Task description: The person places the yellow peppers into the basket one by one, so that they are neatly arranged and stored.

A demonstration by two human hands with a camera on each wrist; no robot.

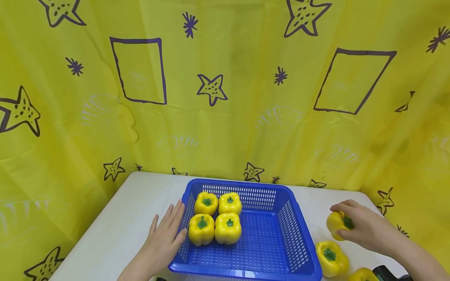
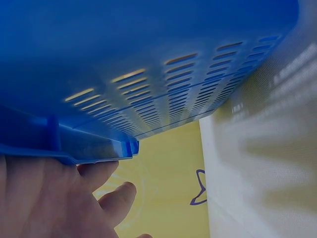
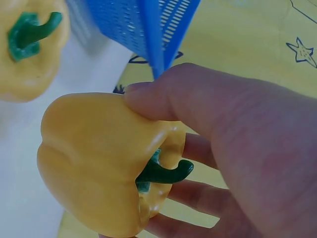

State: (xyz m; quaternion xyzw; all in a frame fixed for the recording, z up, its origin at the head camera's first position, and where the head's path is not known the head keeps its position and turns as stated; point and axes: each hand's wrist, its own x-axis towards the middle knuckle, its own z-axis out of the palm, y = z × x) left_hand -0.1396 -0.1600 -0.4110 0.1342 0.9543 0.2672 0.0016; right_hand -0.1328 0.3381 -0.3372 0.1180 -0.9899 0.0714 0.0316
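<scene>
A blue plastic basket [image 1: 260, 230] stands on the white table, with several yellow bell peppers [image 1: 227, 228] grouped in its left half, green stems up. My left hand [image 1: 163, 240] rests with straight fingers against the basket's left rim; the left wrist view shows its fingers under the rim, beside the slotted wall [image 2: 173, 84]. To the right of the basket my right hand [image 1: 365, 226] grips another yellow bell pepper [image 3: 99, 158] between thumb and fingers. The green stem of that pepper points toward the palm in the right wrist view.
More yellow bell peppers [image 1: 330, 258] lie on the table right of the basket, near the front. A dark object [image 1: 383, 273] sits at the lower right edge. A yellow curtain [image 1: 218, 128] with drawn starfish hangs behind and beside the white table [image 1: 140, 203].
</scene>
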